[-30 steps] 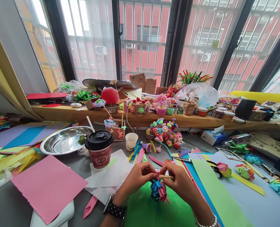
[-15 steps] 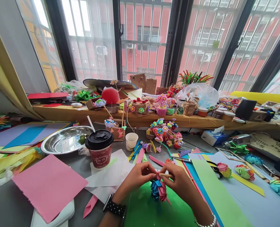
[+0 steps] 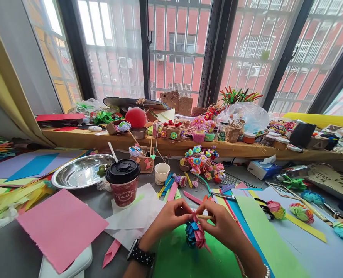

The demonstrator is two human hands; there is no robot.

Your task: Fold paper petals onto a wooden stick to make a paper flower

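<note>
A folded paper flower (image 3: 195,234) in blue and pink hangs between my hands, over a shiny green board (image 3: 171,256). Thumb and fingers of my left hand (image 3: 171,216) pinch its pink tip from the left. At the same tip, my right hand (image 3: 222,222) is closed, with a thin wooden stick (image 3: 205,217) lying across its fingers. Exactly how the right fingertips grip the pink paper cannot be made out. A folded pink paper piece (image 3: 111,253) lies left of the board.
A lidded drink cup (image 3: 123,189) with a straw stands beside a metal plate (image 3: 61,181). Further right is a white paper cup (image 3: 161,177). Pink paper (image 3: 63,227) lies at the left, a pale green strip (image 3: 264,231) at the right. Several craft flowers line the sill.
My right hand has turned slightly and its fingers have closed in toward the pink tip, and the stick sits a little lower. My left hand keeps its pinch.
</note>
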